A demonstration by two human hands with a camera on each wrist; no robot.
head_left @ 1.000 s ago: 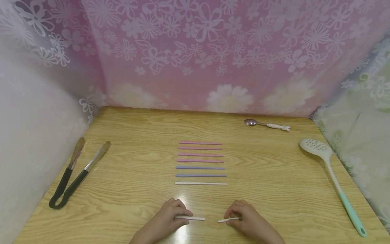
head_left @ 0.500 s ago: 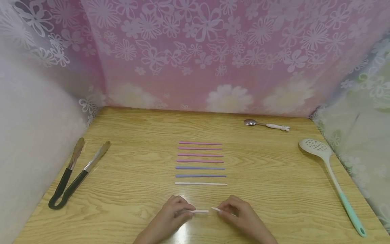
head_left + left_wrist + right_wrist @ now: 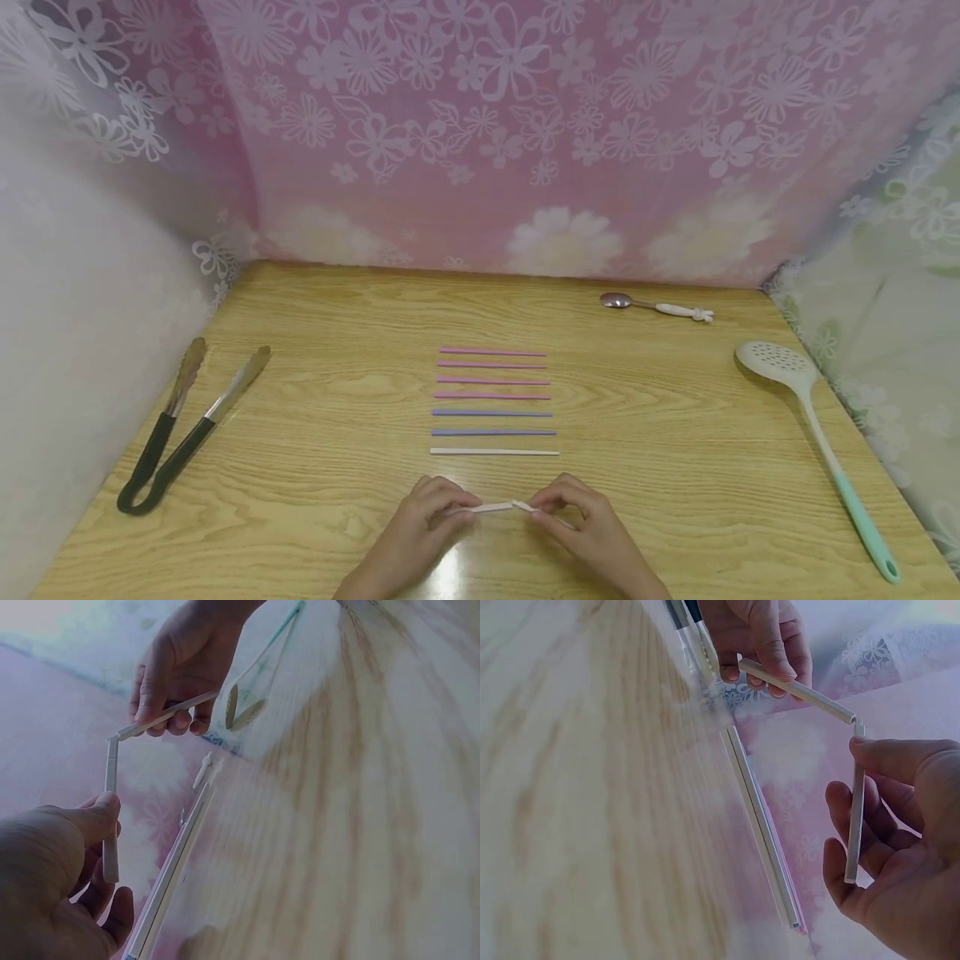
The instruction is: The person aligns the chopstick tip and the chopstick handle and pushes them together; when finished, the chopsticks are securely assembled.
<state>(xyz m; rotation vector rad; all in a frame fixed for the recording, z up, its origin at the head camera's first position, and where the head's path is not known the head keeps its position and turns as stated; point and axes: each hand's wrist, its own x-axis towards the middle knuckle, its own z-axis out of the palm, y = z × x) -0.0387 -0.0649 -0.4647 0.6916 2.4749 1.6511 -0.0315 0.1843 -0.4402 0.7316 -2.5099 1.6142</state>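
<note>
In the head view my left hand (image 3: 422,523) pinches a white half-length chopstick piece (image 3: 493,507) between thumb and fingers. My right hand (image 3: 583,515) pinches a second white chopstick piece (image 3: 522,506), whose narrower tip faces the left piece. Both wrist views show the inner ends meeting at an angle, with the left piece (image 3: 802,691) and the right piece (image 3: 856,799) bent like an elbow above the table. Whether the tip sits inside the other end, I cannot tell. Just beyond the hands lies a full-length white chopstick (image 3: 495,452).
Behind the white chopstick lie two blue chopsticks (image 3: 493,432) and several pink chopsticks (image 3: 493,382), in parallel rows. Black-handled tongs (image 3: 176,442) lie at the left of the wooden table (image 3: 337,375). A spoon (image 3: 652,307) is far back; a slotted skimmer (image 3: 817,425) lies at the right.
Both hands have moved slightly forward and closer together. The gap between the two white pieces has closed, and their ends now meet. The right piece has turned, its tip pointing up and left.
</note>
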